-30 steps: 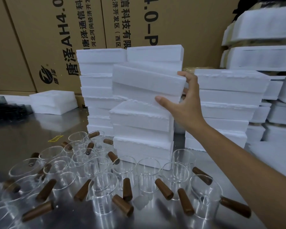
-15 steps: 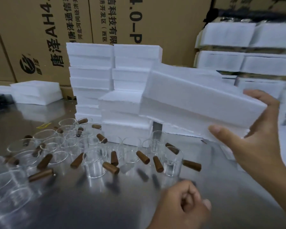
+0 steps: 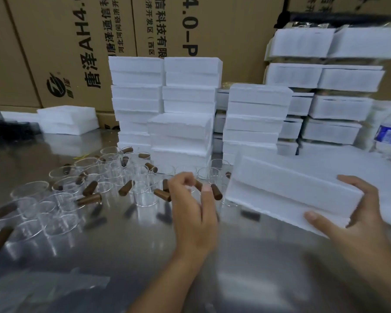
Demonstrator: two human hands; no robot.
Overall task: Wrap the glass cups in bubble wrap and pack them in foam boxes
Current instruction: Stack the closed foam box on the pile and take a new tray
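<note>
Above the near bench (image 3: 246, 274), the right hand (image 3: 357, 213) holds a foam box (image 3: 291, 190) by its right end, grip clamped with thumb near and fingers far; the left hand (image 3: 192, 208) hovers loosely curled, its grip apparently empty. The box's long axis runs leftward, tilted, its free end just beside the left hand, judged best placed to take it. Beyond lie the glass cups (image 3: 122, 184), unwrapped, then the stacked boxes (image 3: 181, 132).
</note>
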